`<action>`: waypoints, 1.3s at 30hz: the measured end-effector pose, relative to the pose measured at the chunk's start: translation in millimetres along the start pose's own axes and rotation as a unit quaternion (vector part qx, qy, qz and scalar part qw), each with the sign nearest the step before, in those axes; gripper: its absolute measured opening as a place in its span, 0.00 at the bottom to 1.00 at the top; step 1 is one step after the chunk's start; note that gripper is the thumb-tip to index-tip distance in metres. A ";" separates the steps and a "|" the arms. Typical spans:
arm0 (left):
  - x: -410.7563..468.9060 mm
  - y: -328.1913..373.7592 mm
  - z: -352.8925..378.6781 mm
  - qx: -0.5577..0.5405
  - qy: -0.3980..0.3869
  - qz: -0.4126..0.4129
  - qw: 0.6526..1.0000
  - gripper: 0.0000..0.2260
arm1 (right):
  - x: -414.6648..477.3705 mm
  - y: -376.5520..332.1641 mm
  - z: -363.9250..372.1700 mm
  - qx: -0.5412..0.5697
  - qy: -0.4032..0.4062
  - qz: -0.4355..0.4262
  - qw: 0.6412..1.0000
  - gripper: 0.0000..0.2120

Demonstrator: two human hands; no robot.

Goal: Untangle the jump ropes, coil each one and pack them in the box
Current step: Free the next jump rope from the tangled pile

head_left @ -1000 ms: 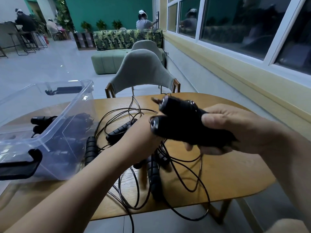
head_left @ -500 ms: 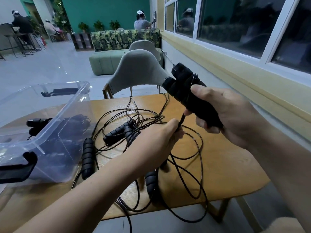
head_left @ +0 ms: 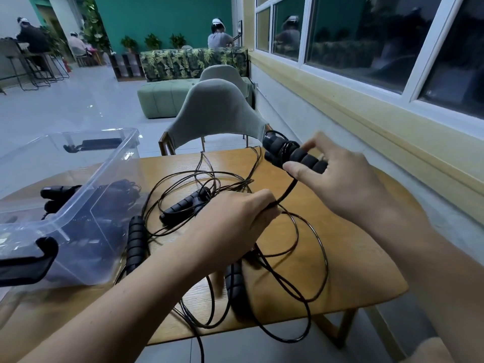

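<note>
The right hand [head_left: 340,184] grips a pair of black foam handles [head_left: 293,155], held side by side above the far edge of the wooden table [head_left: 353,258]. Its thumb is on the near side, its fingers are over the top, and a few turns of cord are wound round the pair. From there a taut cord [head_left: 287,191] slants down to the left hand [head_left: 235,218], whose fingers are curled round it just above the tabletop. Around that hand lies the tangle of loose ropes [head_left: 180,206], with three more handles among the loops. The clear box [head_left: 123,153] stands to the left, with dark rope bundles [head_left: 112,189] already inside it.
</note>
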State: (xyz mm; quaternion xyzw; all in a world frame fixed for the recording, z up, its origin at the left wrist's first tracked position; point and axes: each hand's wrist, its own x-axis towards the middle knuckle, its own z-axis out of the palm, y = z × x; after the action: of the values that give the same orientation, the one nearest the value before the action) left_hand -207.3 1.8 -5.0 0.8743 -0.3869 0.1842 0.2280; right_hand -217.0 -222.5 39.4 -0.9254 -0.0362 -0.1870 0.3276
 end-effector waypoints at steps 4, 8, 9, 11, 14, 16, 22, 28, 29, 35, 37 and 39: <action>0.7 -9.3 -11.0 0.003 0.040 0.004 0.999 0.08 | 1.1 1.5 0.7 -0.055 -0.096 0.004 0.994 0.13; -0.9 -13.9 -19.3 -0.016 0.061 0.001 0.998 0.06 | -1.1 0.0 0.3 -0.066 -0.228 0.005 0.971 0.18; -1.6 -14.0 -20.3 -0.019 0.060 0.003 0.998 0.06 | -1.9 -1.7 -0.8 -0.054 -0.260 0.004 0.964 0.21; -2.1 -14.5 -21.7 -0.035 0.053 0.010 0.998 0.06 | -4.4 -4.3 -3.9 -0.022 -0.329 -0.003 0.944 0.25; -2.0 -13.7 -23.5 -0.071 0.042 0.010 0.997 0.05 | -7.4 -6.5 -10.9 0.035 -0.402 -0.002 0.915 0.28; -0.9 -14.3 -24.7 -0.092 0.037 0.007 0.995 0.05 | -7.2 -6.8 -18.1 0.069 -0.430 0.016 0.900 0.28; 2.2 -16.5 -24.5 -0.086 0.002 0.032 0.996 0.10 | -4.5 -7.3 -34.1 0.137 -0.516 0.010 0.845 0.19; 3.5 -15.0 -26.8 -0.021 -0.029 0.028 0.999 0.04 | -0.6 -2.2 -34.8 0.293 -0.539 -0.017 0.789 0.24; 1.9 -13.0 -28.0 -0.009 -0.018 0.021 1.000 0.06 | 0.2 -2.2 -33.8 0.317 -0.532 -0.019 0.785 0.25; 10.2 14.6 -21.9 0.020 -0.008 -0.007 1.000 0.13 | -1.6 -12.3 -25.3 0.446 -0.462 -0.036 0.765 0.39; 7.8 1.6 -6.5 -0.032 -0.009 0.006 0.999 0.10 | 2.9 -27.8 -25.1 0.401 -0.399 -0.041 0.824 0.47; 3.4 -1.8 3.0 -0.070 -0.029 -0.020 0.997 0.07 | 4.3 -29.2 -22.5 0.406 -0.326 -0.039 0.853 0.43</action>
State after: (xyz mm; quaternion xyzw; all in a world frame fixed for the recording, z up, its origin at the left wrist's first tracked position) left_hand -203.3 -0.8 -6.2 0.8686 -0.3880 0.1267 0.2810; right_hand -225.8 -213.9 74.4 -0.7156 -0.2499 0.1440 0.6362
